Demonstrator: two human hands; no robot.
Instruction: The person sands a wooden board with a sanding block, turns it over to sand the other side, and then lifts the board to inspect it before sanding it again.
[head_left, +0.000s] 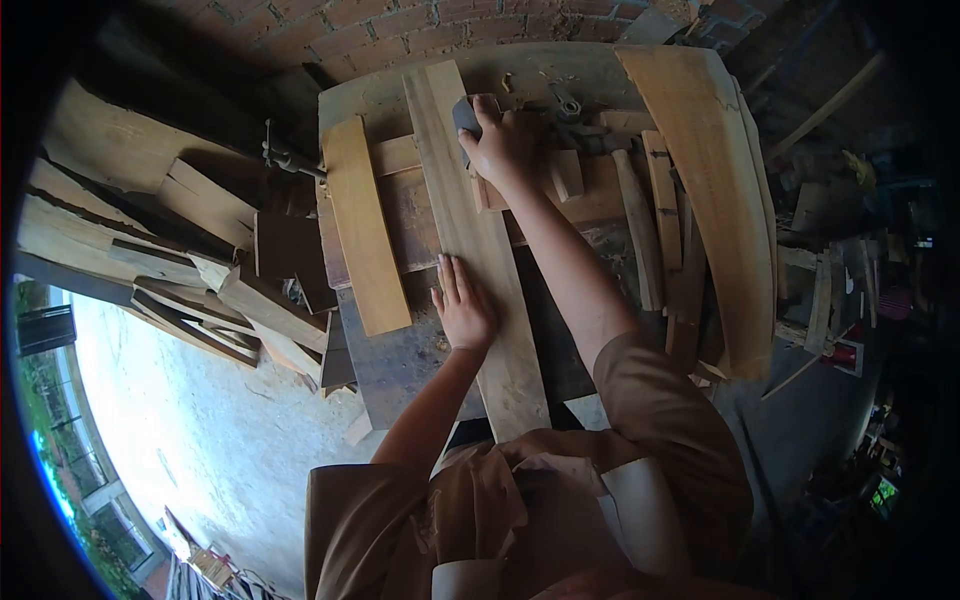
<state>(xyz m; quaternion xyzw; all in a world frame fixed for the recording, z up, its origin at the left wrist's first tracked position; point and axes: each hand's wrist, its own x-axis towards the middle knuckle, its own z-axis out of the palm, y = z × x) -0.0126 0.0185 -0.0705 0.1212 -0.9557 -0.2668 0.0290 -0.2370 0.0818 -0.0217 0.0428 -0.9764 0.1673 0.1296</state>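
Observation:
A long, pale wooden plank [478, 235] runs from my body toward the far side of the workbench. My left hand [465, 312] lies flat on its left edge near the middle, fingers stretched out. Toward the plank's far end, my right hand [500, 145] grips a dark grey block [466, 118] that looks like a sanding block, resting at the plank's right edge. The palm hides part of the block. To the left of the plank lies a shorter yellowish board [367, 230].
A wide curved board [705, 190] lies along the bench's [375, 375] right side, beside narrow wood strips [640, 225]. A metal tool [567, 103] sits at the back. A clamp [290, 158] projects at the left, near stacked offcuts [270, 300]. A brick wall [390, 35] stands behind.

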